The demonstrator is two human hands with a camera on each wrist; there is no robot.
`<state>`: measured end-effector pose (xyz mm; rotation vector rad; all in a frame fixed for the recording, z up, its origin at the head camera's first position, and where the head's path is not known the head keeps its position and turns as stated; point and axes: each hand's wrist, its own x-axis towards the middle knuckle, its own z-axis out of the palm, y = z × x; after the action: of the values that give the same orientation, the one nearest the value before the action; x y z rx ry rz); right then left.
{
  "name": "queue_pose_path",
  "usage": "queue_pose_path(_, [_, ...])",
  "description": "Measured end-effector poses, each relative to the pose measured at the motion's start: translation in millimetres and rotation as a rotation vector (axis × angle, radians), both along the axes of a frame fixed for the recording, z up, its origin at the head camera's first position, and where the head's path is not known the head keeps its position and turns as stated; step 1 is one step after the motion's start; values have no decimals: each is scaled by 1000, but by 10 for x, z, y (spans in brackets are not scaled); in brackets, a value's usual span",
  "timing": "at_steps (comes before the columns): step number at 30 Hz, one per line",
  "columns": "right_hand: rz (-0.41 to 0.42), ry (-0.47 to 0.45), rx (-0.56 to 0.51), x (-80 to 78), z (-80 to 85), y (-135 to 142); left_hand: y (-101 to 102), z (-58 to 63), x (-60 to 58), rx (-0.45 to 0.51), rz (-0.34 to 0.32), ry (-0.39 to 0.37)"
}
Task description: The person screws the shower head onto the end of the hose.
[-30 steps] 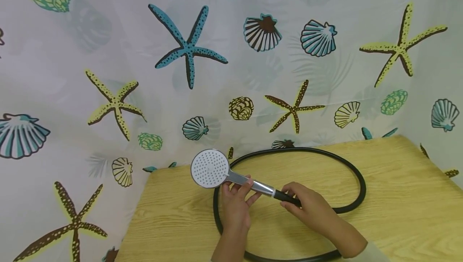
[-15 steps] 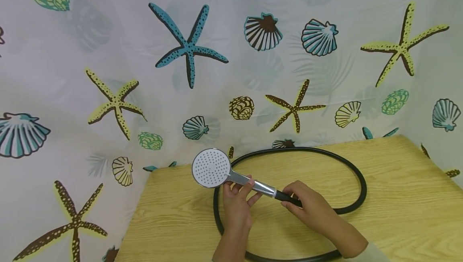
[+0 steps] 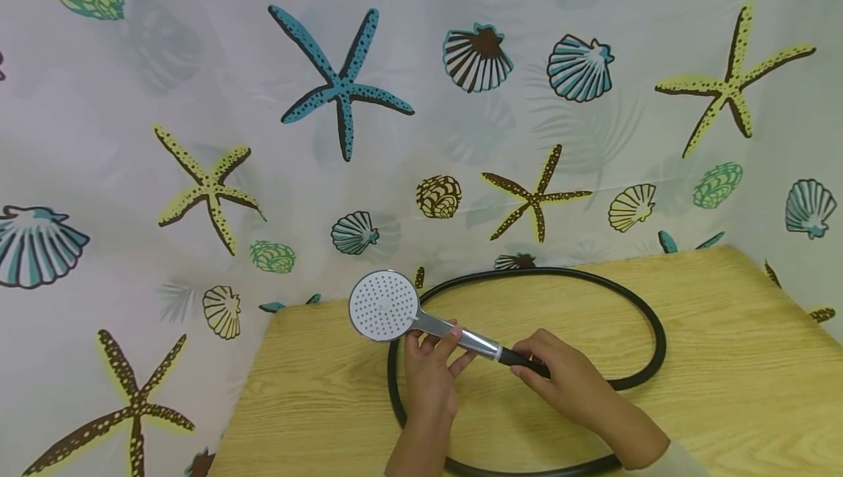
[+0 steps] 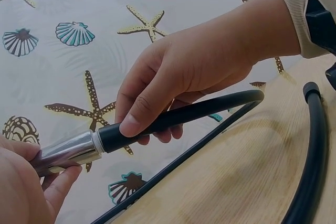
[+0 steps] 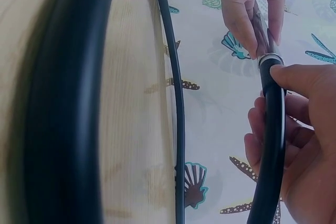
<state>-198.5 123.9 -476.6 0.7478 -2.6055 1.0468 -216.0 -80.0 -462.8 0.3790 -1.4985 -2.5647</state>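
A chrome shower head point(image 3: 384, 306) with a round white spray face is held above the table, its face toward the head camera. My left hand point(image 3: 431, 382) grips its handle point(image 3: 478, 342) between thumb and fingers. At the handle's lower end sits the black end of a shower hose point(image 3: 525, 361), with a pale ring point(image 4: 97, 142) showing at the joint. My right hand point(image 3: 568, 382) pinches the hose just behind that joint, thumb point(image 4: 137, 117) on one side and fingers on the other. From there the hose loops round over the table.
The wood-grain table point(image 3: 316, 396) carries the wide hose loop. Its free end point(image 4: 312, 88), with a dark cap-like collar, lies on the wood in the left wrist view. A curtain point(image 3: 421, 118) printed with shells and starfish hangs behind and at both sides.
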Motion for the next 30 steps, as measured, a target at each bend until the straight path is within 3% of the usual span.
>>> queue_pose_path(22, [-12,-35,2,3,-7,-24,7,-7,13,-22,-12,0])
queue_pose_path(30, [2,82,-41,10,-18,-50,13,-12,12,-11,-13,-4])
